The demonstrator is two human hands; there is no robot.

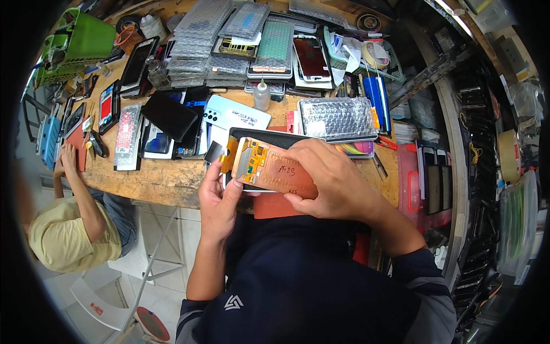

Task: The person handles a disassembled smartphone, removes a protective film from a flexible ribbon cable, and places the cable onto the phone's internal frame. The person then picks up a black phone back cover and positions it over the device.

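A green basket sits far left; bubble-wrapped packs pile on the far worktop; near left, a person wears pale yellow.

This looks like a workshop for fixing phones. Phones lie toward the left edge of the worn wooden worktop, bubble-wrapped packs pile up along its far edge, and a bare phone part with gold strips shows by the near edge.

Panel hides pt. L hand
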